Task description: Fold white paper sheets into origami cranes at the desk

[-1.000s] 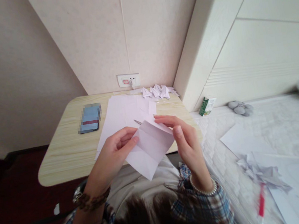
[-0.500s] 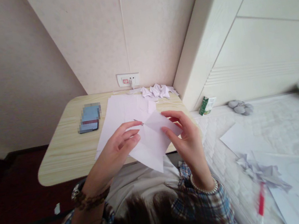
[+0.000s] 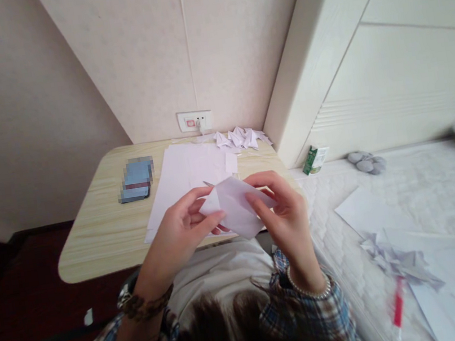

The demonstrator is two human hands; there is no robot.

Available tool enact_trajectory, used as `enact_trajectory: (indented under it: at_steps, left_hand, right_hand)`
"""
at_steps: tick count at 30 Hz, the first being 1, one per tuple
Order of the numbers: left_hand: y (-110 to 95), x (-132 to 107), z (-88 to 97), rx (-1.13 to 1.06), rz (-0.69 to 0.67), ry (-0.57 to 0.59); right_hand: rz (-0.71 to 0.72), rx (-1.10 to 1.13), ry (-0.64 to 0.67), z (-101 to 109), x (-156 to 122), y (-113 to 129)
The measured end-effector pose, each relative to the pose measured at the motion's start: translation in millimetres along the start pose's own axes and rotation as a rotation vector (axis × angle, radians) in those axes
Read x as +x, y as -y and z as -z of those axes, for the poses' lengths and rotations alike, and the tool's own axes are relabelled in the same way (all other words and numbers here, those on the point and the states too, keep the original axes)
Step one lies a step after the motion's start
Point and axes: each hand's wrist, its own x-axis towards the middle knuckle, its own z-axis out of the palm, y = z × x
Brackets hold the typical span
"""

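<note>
A white sheet of paper [image 3: 239,208] with creases is held up in front of me, over the near edge of the table. My left hand [image 3: 194,215] pinches its left corner, the thumb on the near face and the fingers behind. On the right side, my right hand [image 3: 272,201] grips the paper between thumb and fingers. Just behind the paper a thin dark pointed tip [image 3: 208,183] shows; the rest of it is hidden. Larger white sheets [image 3: 186,165] lie flat on the table beyond my hands.
The wood-grain table [image 3: 90,225] bears a phone [image 3: 137,179] with a blurred screen and several folded paper pieces [image 3: 240,138] by the wall socket [image 3: 194,121]. On the mattress [image 3: 422,187] at right lie more folded papers [image 3: 403,261], a red pen [image 3: 397,302] and a green-white box [image 3: 314,160].
The paper has gone from a wide, opened shape to a smaller folded one. My left hand has moved right and taken hold of its left corner; my right hand keeps its grip.
</note>
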Motion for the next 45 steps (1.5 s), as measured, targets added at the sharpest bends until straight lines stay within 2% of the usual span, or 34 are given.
enact_trajectory:
  at_steps: [6, 12, 16, 20, 23, 27, 30, 32, 35, 39, 45]
  left_hand:
    - [2, 1, -2.4, 0.041, -0.007, -0.057]
    - [6, 2, -2.6, -0.005, 0.015, -0.035]
    - [3, 0, -3.9, -0.035, 0.005, -0.046]
    - [1, -2, -4.0, -0.078, -0.045, -0.101]
    - [1, -3, -4.3, -0.201, -0.052, -0.154]
    - [2, -3, -4.8, -0.308, -0.014, -0.170]
    - [2, -3, -4.5, -0.162, -0.024, -0.128]
    - [1, -3, -4.3, -0.030, -0.043, -0.114]
    - [0, -5, -4.5, 0.094, -0.072, -0.097]
    - [3, -4, -3.7, 0.258, -0.143, -0.088]
    - [7, -2, -2.1, 0.232, -0.096, -0.093]
  right_hand:
    - [0.027, 0.000, 0.132, -4, -1, 9]
    - [0.082, 0.028, 0.201, -5, -2, 12]
    - [0.141, 0.008, 0.307, -3, -2, 13]
    - [0.202, -0.045, 0.391, 0, 0, 12]
    - [0.242, -0.072, 0.424, 1, 1, 10]
    - [0.251, -0.139, 0.400, 3, 1, 7]
    - [0.243, -0.159, 0.378, 3, 1, 6]
    - [0.210, -0.161, 0.315, 2, 1, 4]
    - [0.103, -0.177, 0.187, -1, 1, 2]
    - [-0.018, -0.188, 0.156, -4, 1, 0]
    - [-0.112, -0.106, 0.116, -4, 2, 2]
